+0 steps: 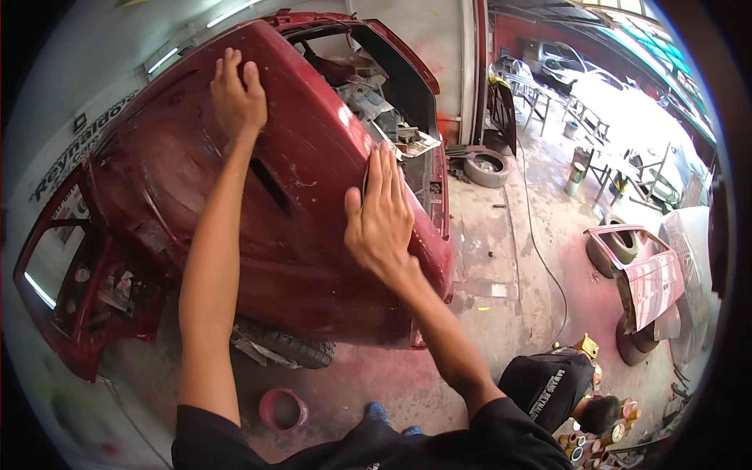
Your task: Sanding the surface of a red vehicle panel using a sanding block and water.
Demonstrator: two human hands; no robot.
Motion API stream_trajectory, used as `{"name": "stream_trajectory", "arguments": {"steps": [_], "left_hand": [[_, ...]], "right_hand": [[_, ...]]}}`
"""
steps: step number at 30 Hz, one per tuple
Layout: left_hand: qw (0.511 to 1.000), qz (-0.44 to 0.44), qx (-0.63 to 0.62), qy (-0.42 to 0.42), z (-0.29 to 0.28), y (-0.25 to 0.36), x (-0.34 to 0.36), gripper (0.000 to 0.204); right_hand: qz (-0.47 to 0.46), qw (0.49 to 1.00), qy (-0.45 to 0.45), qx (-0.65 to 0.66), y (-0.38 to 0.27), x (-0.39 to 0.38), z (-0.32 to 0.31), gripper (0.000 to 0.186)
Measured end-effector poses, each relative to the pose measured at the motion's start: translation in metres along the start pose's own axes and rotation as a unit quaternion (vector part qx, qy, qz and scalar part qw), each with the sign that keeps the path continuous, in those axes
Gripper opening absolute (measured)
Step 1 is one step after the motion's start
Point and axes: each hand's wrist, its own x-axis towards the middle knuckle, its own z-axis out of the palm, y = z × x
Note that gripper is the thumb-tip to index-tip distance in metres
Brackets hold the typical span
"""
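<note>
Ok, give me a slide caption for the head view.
Left hand and right hand outstretched over a dark red vehicle body, pink bucket standing nearby.

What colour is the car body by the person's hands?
The car body is dark red, with some pale marks; the head view shows it best.

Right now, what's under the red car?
Part of a black tire shows under the red car. Farther underneath, I can't see, because the car covers it.
</note>
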Motion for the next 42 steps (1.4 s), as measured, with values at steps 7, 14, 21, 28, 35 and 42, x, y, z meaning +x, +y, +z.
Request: {"name": "stream_trajectory", "arguments": {"steps": [7, 14, 21, 28, 35, 42], "left_hand": [[0.912, -0.151, -0.333, -0.185, -0.064, 0.077, -0.033, 0.023], [0.735, -0.14, -0.45, -0.488, -0.119, 0.17, -0.038, 0.042], [0.52, -0.265, -0.482, -0.653, -0.12, 0.17, -0.034, 0.059], [0.633, -0.194, -0.287, -0.692, -0.101, 0.183, -0.011, 0.043], [0.923, 0.171, 0.164, -0.304, -0.065, 0.082, 0.1, 0.027], [0.884, 0.315, 0.138, -0.316, -0.069, 0.071, 0.036, 0.033]], "right_hand": [[0.08, 0.963, -0.046, 0.252, 0.005, 0.011, -0.047, 0.039], [0.099, 0.89, -0.038, 0.444, -0.023, 0.008, -0.054, 0.051], [0.229, 0.786, -0.172, 0.548, -0.006, 0.009, -0.064, 0.06], [0.082, 0.857, -0.078, 0.503, 0.008, 0.027, -0.071, 0.04], [0.054, 0.965, -0.118, 0.229, 0.053, -0.012, -0.047, 0.073], [0.089, 0.964, -0.183, 0.169, 0.06, -0.05, -0.05, 0.098]]}}
